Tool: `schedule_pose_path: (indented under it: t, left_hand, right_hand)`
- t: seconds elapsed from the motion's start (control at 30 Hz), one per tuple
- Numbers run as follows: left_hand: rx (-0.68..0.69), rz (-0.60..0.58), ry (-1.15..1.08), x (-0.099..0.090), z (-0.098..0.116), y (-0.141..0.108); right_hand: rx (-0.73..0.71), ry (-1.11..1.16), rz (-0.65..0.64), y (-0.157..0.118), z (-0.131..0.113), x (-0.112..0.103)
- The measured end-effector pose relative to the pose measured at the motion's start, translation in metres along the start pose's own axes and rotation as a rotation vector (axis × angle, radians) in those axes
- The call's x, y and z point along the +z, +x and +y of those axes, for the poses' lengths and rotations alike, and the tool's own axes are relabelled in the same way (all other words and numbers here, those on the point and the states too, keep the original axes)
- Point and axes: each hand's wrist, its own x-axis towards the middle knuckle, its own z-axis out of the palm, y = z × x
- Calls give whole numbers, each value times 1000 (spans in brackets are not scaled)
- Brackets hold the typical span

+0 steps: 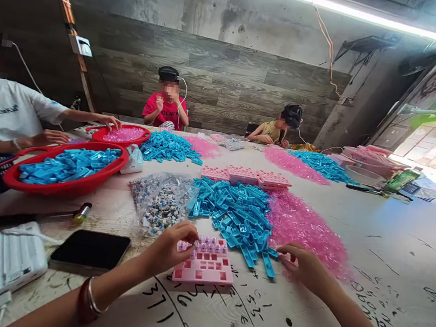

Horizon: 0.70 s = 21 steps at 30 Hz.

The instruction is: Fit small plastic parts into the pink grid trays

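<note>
A pink plastic tray (203,276) with rows of square and rectangular recesses lies on the table in front of me. Small clear-and-purple pieces (211,245) fill its far rows. My left hand (172,247) is over the tray's left side, thumb and fingers pinched together; what they hold is too small to make out. At the near edge of a heap of clear pink plastic pieces (310,229), my right hand (304,266) has its fingers closed, their contents unclear. Blue plastic pieces (235,215) are heaped between both hands, some close to the right fingertips.
Behind the tray lies a clear bag of small parts (165,202). Stacked pink trays (243,175) stand farther back. To the left are a phone (90,249), a white power bank (12,261), a screwdriver-like tool (81,214) and a red basket (119,168). Several co-workers sit around the table.
</note>
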Motion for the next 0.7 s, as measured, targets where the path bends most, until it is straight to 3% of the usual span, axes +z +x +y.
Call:
schedule_pose_path:
  t: [0.13,0.23,0.47,0.7]
  left_hand:
    - [-16,-70,5,12,-2,-3]
    - [11,-91,27,13,-7,-3]
    - [68,-132,53,17,-16,-5]
    - [111,-111,100,18,-17,-8]
  right_hand:
    - [3,6,89,5,-10,-5]
    - [-51,88,135,13,-36,-3]
    - [-261,331,0,35,-113,26]
    - [-311,285,-8,58,-126,57]
